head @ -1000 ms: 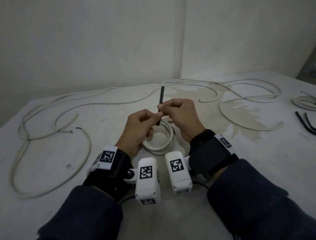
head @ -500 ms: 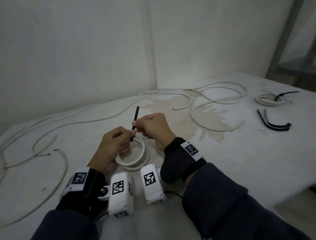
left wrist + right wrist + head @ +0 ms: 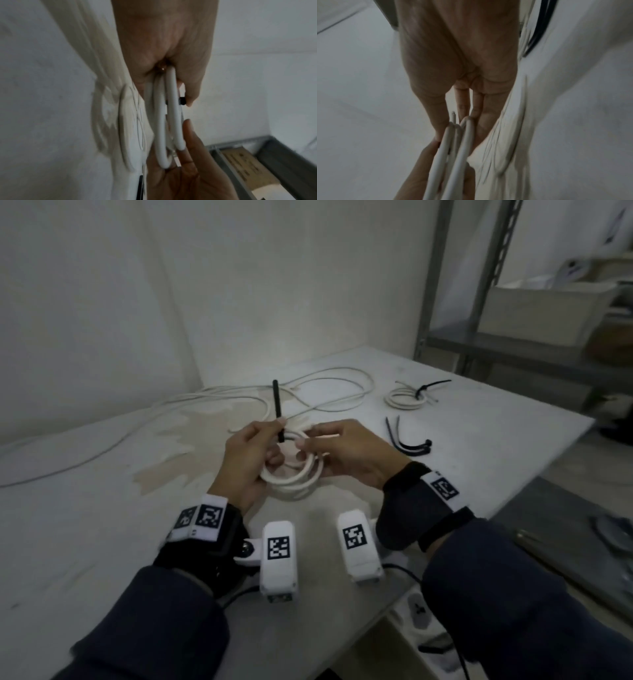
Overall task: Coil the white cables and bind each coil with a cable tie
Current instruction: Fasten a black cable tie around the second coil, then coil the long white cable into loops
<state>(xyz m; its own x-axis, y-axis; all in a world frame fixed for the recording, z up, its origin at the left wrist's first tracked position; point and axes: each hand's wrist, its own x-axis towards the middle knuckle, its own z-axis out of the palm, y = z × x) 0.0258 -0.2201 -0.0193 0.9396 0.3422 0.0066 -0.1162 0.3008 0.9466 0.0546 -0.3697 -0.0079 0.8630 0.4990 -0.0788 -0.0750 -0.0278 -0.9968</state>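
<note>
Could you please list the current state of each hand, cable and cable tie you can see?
left hand: pinches upright black cable tie, also holds coil
right hand: holds white cable coil
far coil: already tied, on the table
spare cable ties: loose, lying flat
loose white cables: uncoiled

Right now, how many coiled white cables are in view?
2. One coil sits between the left hand and right hand; one tied coil lies far right on the table.
</note>
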